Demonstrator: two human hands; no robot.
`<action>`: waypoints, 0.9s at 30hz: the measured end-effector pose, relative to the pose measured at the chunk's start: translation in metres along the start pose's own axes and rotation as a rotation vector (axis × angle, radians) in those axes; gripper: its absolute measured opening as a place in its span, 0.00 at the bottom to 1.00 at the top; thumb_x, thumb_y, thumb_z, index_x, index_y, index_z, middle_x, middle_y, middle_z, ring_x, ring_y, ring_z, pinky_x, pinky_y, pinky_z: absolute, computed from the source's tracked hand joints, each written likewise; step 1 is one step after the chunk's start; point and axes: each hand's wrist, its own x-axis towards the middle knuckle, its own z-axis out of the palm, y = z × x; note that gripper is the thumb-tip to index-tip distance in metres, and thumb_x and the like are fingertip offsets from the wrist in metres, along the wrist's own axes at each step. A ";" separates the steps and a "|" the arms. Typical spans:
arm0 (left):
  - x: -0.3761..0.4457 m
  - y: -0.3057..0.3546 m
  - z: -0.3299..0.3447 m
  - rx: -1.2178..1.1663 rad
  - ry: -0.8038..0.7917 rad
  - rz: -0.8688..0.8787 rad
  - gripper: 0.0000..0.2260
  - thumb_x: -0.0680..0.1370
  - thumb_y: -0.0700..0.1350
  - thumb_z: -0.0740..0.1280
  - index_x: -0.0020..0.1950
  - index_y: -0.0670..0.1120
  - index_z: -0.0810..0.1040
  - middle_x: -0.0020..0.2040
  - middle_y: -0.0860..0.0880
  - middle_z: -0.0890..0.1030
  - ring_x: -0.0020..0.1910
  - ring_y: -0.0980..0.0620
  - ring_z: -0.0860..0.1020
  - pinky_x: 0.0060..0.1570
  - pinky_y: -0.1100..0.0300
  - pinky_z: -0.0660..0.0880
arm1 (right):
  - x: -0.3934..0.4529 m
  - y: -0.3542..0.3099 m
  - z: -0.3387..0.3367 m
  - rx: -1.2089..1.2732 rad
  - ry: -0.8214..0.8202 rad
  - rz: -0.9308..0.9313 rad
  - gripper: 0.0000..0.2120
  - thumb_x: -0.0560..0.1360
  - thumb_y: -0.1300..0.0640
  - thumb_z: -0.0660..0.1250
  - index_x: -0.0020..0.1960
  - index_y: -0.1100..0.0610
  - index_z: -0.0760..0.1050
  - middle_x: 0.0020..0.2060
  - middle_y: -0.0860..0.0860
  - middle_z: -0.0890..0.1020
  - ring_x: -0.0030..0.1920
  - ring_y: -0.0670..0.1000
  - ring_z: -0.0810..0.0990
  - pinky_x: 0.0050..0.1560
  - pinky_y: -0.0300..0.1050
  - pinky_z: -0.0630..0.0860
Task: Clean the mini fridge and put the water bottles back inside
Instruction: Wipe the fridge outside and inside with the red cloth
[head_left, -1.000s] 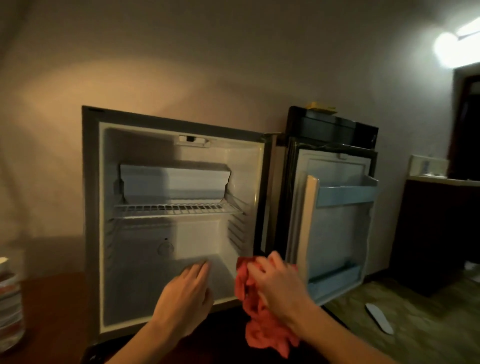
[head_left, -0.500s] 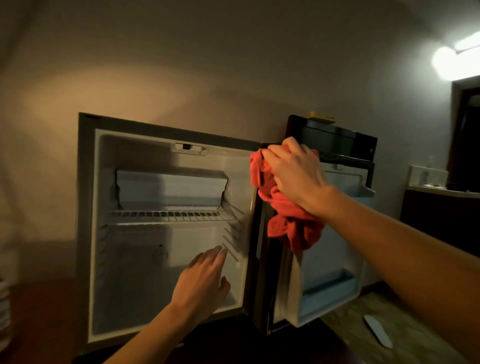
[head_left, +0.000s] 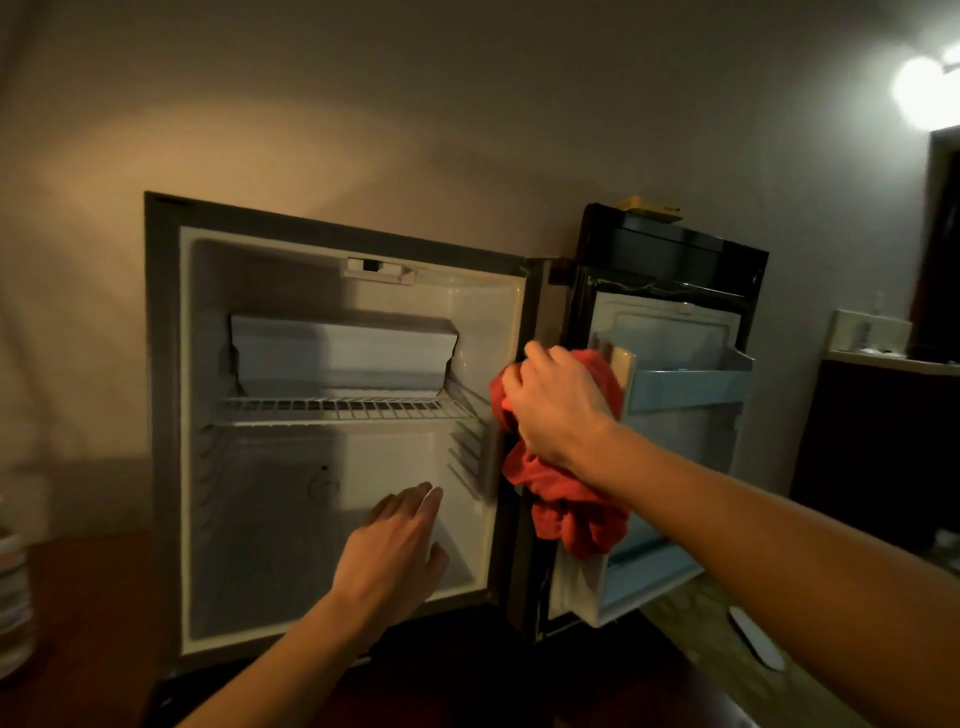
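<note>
Against a dim wall, the mini fridge (head_left: 343, 436) stands upright, door (head_left: 670, 447) open rightward; right hand (head_left: 558, 402) grips cloth (head_left: 566, 499).

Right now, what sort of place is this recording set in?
Probably a hotel or guest room, though that is a guess. An empty mini fridge stands open against a bare wall, a black box, perhaps a safe, sits beside it, and the right hand wipes with a red cloth.

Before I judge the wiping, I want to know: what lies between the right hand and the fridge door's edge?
In the head view, the red cloth lies bunched between the right hand and the door.
</note>
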 end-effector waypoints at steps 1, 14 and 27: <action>-0.001 0.001 0.000 0.009 -0.001 0.002 0.31 0.76 0.54 0.62 0.77 0.52 0.58 0.76 0.52 0.64 0.71 0.51 0.66 0.66 0.57 0.68 | -0.005 -0.008 0.005 -0.001 -0.015 -0.014 0.28 0.72 0.45 0.67 0.65 0.60 0.68 0.58 0.61 0.77 0.61 0.61 0.69 0.56 0.54 0.68; -0.019 -0.005 0.000 0.043 -0.030 -0.007 0.31 0.66 0.53 0.72 0.68 0.47 0.76 0.63 0.50 0.79 0.60 0.49 0.79 0.56 0.56 0.77 | -0.038 -0.039 0.027 0.083 -0.042 -0.078 0.14 0.75 0.61 0.65 0.61 0.62 0.74 0.60 0.61 0.73 0.61 0.60 0.69 0.54 0.52 0.71; -0.016 -0.003 0.006 0.026 -0.051 -0.047 0.31 0.74 0.54 0.64 0.76 0.49 0.64 0.73 0.51 0.70 0.70 0.50 0.69 0.64 0.56 0.71 | -0.018 -0.022 0.028 0.013 0.135 -0.017 0.14 0.75 0.58 0.64 0.61 0.56 0.74 0.55 0.56 0.79 0.61 0.60 0.71 0.63 0.65 0.64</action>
